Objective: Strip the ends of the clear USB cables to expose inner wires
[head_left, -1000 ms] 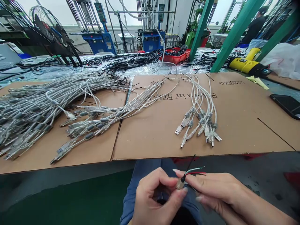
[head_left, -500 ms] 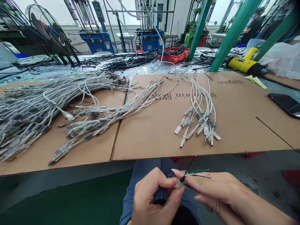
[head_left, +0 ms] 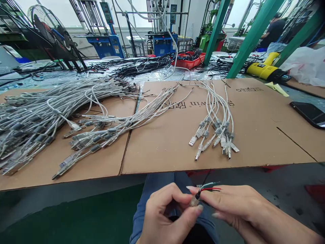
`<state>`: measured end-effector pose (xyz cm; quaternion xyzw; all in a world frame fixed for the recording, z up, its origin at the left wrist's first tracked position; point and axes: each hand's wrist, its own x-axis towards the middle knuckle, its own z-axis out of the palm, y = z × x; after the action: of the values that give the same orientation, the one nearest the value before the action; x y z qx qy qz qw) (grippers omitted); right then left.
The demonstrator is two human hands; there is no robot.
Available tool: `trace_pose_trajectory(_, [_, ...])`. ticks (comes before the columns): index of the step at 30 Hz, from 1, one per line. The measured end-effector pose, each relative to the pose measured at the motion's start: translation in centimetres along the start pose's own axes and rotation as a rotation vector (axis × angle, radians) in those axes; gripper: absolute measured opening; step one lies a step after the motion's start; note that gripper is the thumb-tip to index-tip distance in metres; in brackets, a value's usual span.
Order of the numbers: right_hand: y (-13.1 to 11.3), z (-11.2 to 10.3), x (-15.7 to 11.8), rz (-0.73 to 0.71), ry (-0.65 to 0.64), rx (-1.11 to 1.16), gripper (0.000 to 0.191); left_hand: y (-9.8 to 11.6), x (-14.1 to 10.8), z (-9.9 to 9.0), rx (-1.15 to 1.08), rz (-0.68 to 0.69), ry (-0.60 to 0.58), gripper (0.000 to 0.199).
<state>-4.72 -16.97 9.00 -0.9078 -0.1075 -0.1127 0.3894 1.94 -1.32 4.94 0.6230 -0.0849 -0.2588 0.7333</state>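
My left hand (head_left: 172,210) pinches the clear-sheathed end of a cable (head_left: 194,201) between thumb and forefinger, over my lap. Thin green, red and black wires (head_left: 209,188) fan out from a black collar at that end. Alongside, my right hand (head_left: 236,200) has its fingers stretched out, with the wires lying across the forefinger. A dark strand rises above that forefinger's tip. The rest of the held cable is hidden by the hands. On the cardboard beyond lies a small bunch of pale USB cables (head_left: 217,123).
A bundle of USB cables (head_left: 142,118) lies mid-left on the cardboard (head_left: 157,152), beside a larger pile (head_left: 45,112). A phone (head_left: 309,113) and a yellow heat gun (head_left: 264,71) are at right. Green posts (head_left: 247,44) rise behind; a person (head_left: 274,30) is farther back.
The wires have turned over the right forefinger: a red one shows now where a white one showed before. The left fingers have shifted slightly at the cable end.
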Motion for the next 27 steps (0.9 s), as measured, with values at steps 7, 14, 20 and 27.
trace_pose_trajectory(7, [-0.2,0.0,0.3,-0.042,0.028,0.068,0.023,0.5,0.0,0.1,-0.130,-0.200,-0.064,0.031])
trace_pose_trajectory(14, [-0.9,0.0,0.8,-0.017,0.014,0.037,0.023,0.1,0.0,0.0,0.011,0.046,-0.009,0.022])
trace_pose_trajectory(20, [-0.5,0.7,0.5,-0.015,0.044,0.042,0.023,-0.4,0.5,-0.9,0.178,0.207,-0.162,0.014])
trace_pose_trajectory(27, [-0.6,0.7,0.0,0.023,0.012,0.114,0.026,0.2,-0.1,-0.6,-0.033,-0.078,-0.111,0.026])
